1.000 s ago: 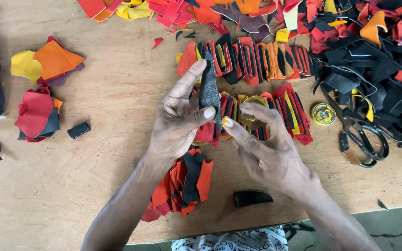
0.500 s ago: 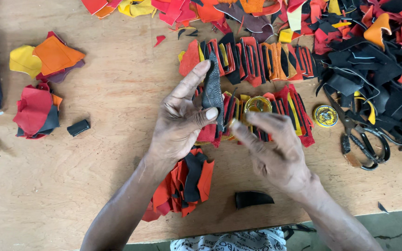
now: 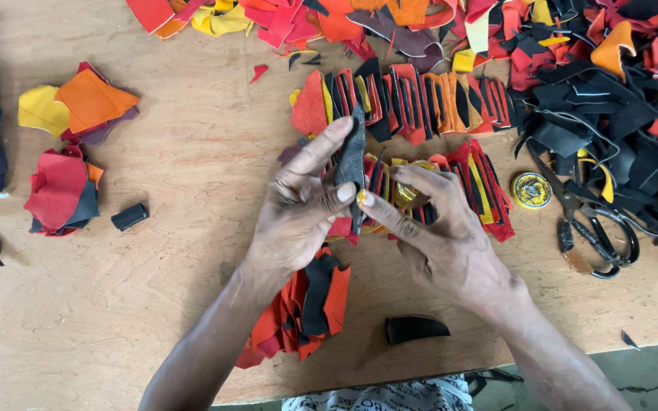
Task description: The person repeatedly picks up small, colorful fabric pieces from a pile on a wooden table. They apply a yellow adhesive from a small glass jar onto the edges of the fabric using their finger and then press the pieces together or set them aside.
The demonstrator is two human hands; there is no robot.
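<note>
My left hand (image 3: 298, 209) holds a narrow dark leather piece (image 3: 352, 156) upright, pinched between thumb and fingers. My right hand (image 3: 439, 236) is beside it, its yellow-stained fingertip touching the piece's lower part near a yellow glue blob (image 3: 405, 192). Both hands hover over a row of overlapped red, orange, yellow and black leather pieces (image 3: 481, 183). A second such row (image 3: 413, 95) lies farther back. A stack of red and black pieces (image 3: 310, 304) sits under my left wrist.
Black scissors (image 3: 595, 228) and a small round yellow tin (image 3: 531, 190) lie to the right. A heap of black and red scraps (image 3: 611, 91) fills the back right. Small piles (image 3: 62, 190) and a black block (image 3: 129, 217) sit left. A black cut piece (image 3: 415, 329) lies near the table's front edge.
My right hand has moved left, its fingertip closing in until it touches the dark piece. My left hand keeps holding that piece upright in the same spot.
</note>
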